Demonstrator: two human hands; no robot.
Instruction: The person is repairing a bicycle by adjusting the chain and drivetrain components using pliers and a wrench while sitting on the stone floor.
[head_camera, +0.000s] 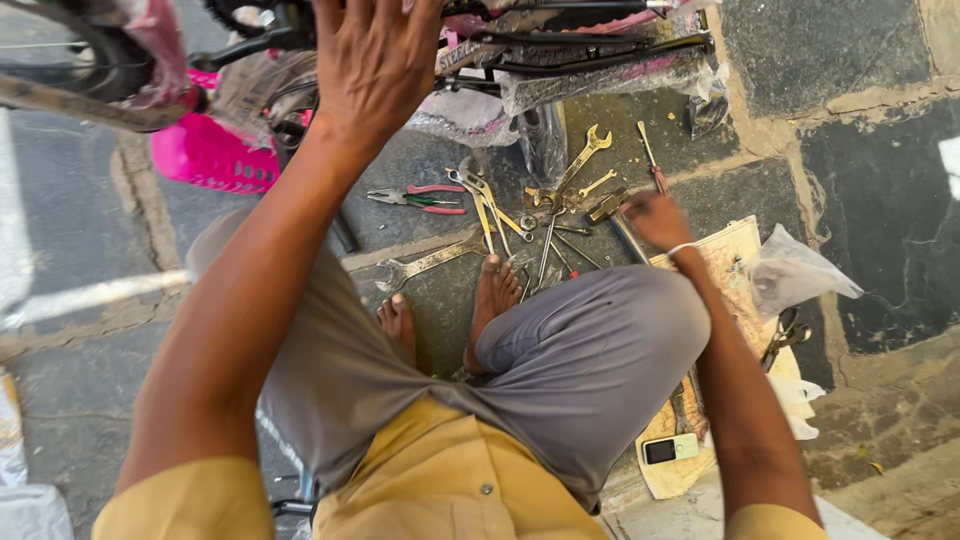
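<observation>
**Right hand at the tool scatter, left hand raised to the bicycle**

Head view. Seated on stone paving, knees bent, bare feet forward. Left hand (375, 60) raised, fingers spread wide and flat toward the wrapped bicycle frame (590, 75); whether it touches the frame cannot be told, and nothing seen gripped. Right hand (655, 220) lowered among loose tools on the ground, fingers curled around the head end of a hammer (615, 215); whether closed fully on it cannot be told, knuckles hiding the grip. Hammer lying just right of centre, beside a heap of open-ended spanners (575, 165), with a screwdriver (652, 160) just beyond and red-handled pliers (420, 197) well to the left. Large adjustable wrench (430, 262) lying just ahead of the toes. Pink basket (205, 155) under the frame at left. Cardboard sheet (725, 260) under the right forearm, a clear plastic bag (795, 270) on it, a small phone (670, 448) near its lower edge.

Handling, judged: hammer rigid, head-heavy, metal likely slick with grease; best taken along the shaft behind the head, not by the head itself.
</observation>
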